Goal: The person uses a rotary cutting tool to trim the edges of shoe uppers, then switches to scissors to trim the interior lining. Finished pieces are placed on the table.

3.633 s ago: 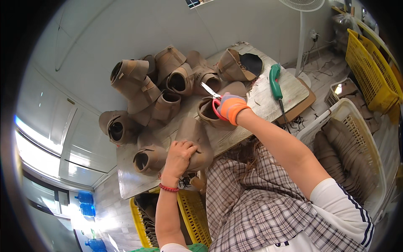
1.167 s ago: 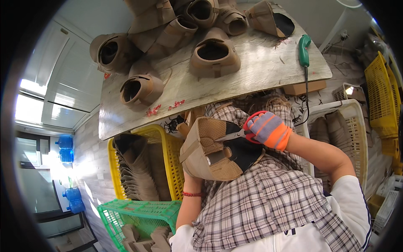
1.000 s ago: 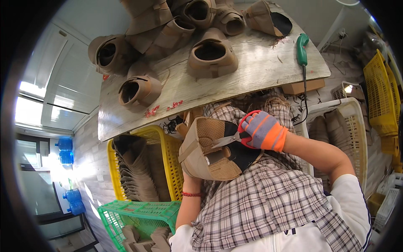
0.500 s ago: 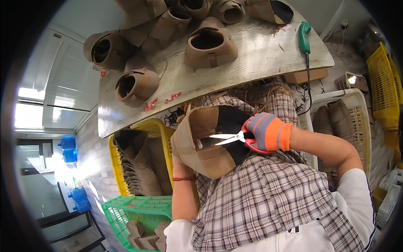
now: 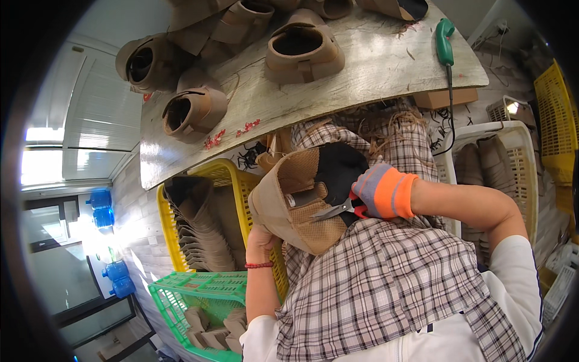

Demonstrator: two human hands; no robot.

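Note:
A tan shoe upper (image 5: 279, 202) with a black lining is held over my lap, its inside turned toward me. My left hand (image 5: 260, 236), bare and with a red bead bracelet at the wrist, grips it from the outer left side; most of its fingers are hidden behind the material. In an orange and grey glove, my right hand (image 5: 384, 191) is closed round the red handles of a pair of scissors (image 5: 333, 210). Their blades are together and point left, inside the upper's opening.
Several tan uppers (image 5: 194, 111) and a green corded tool (image 5: 444, 45) lie on the table (image 5: 368, 57) ahead. Left of me stand a yellow crate (image 5: 232, 172) of stacked pieces and a green crate (image 5: 199, 282); a white basket (image 5: 522, 181) is at right.
The scissor blades were spread and have come together, lower in the opening. The upper has turned slightly, showing more of its inside. Both hands keep their hold.

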